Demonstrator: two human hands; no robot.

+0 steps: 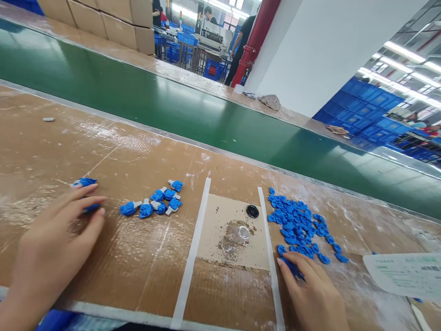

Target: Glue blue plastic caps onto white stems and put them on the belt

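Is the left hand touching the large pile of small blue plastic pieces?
No, the left hand rests on separate blue pieces; the right hand touches the large pile.

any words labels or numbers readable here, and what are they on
Nothing can be read for certain.
White paper sheet: rows of small green print, too small and blurred to read.
Machine panel: small markings, too far off and blurred to read.
Stacked cartons: no print shows on the sides in view.
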